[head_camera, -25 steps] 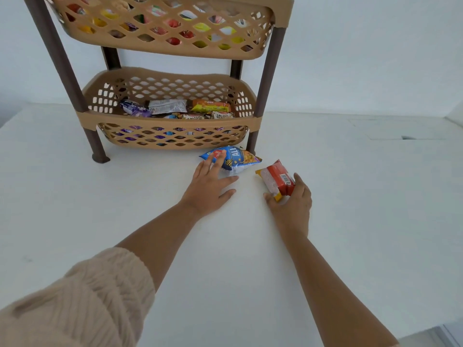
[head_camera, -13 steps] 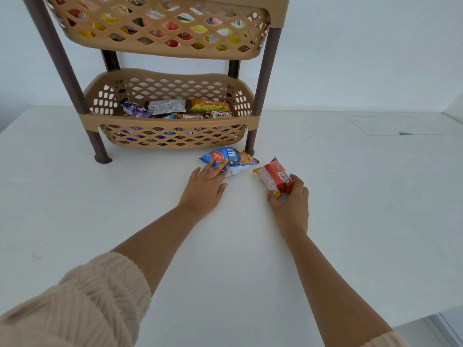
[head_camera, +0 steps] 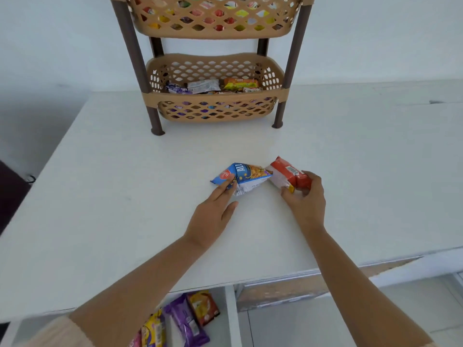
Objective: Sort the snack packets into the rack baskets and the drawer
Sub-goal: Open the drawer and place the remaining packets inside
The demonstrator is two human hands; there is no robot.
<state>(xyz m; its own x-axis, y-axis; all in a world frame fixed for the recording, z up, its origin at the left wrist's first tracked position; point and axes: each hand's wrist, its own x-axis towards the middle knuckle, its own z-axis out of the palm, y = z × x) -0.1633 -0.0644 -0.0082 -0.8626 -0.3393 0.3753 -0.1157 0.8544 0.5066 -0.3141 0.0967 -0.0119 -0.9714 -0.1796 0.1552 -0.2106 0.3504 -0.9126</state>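
Packets are what I have under both hands on the white table (head_camera: pixel 100 196). My left hand (head_camera: pixel 213 216) lies flat with straight fingers, the fingertips (head_camera: pixel 231 182) pressing on the near corner of the blue packet (head_camera: pixel 244 175), which rests on the tabletop. My right hand (head_camera: pixel 307 199) has its fingers curled round the red packet (head_camera: pixel 288 172), gripping it at the near end; I think it is tipped up off the surface, though the angle makes that hard to judge. The two packets touch at their inner ends.

Well beyond them the rack (head_camera: pixel 292 61) stands on the table on dark brown legs. Its lower basket (head_camera: pixel 213 98) holds several packets, among them a silver one (head_camera: pixel 204 85) and an orange one (head_camera: pixel 240 83). The upper basket (head_camera: pixel 213 33) shows coloured wrappers through its lattice.

Below the near table edge I can see the drawer (head_camera: pixel 230 319), with purple (head_camera: pixel 186 321), orange and yellow packets lying in it.
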